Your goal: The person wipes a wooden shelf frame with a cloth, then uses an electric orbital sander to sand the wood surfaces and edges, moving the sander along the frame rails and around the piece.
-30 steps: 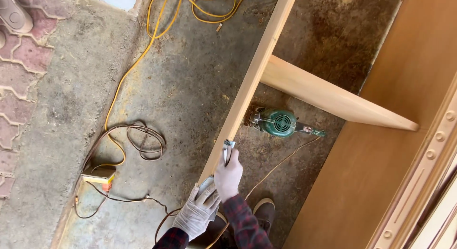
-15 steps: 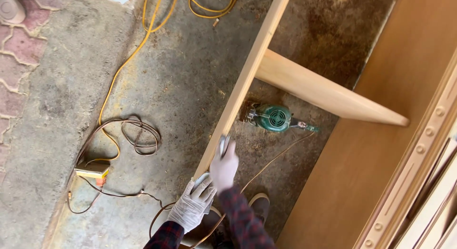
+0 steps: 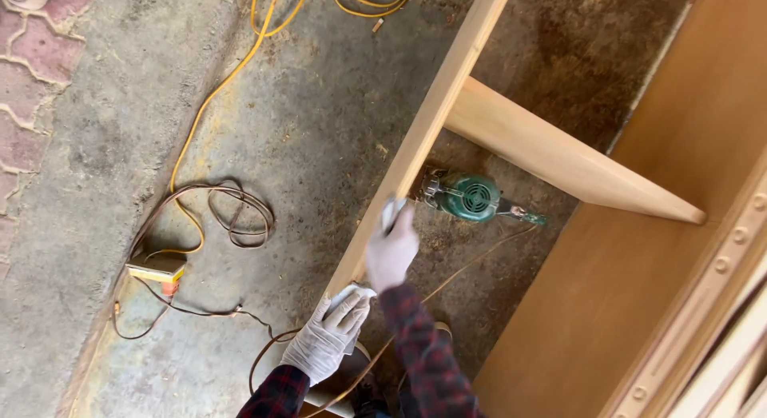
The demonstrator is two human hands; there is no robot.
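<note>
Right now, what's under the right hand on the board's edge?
The right hand presses a small pale pad against the wooden board; the palm covers most of it.

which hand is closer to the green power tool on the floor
Right. The right hand sits on the wooden board just left of the green power tool; the left hand grips the board's end, farther down.

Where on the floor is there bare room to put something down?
Bare concrete lies between the yellow cable and the long wooden board. It is crowded by the brown cord loops and socket box, and under the frame around the green power tool.
</note>
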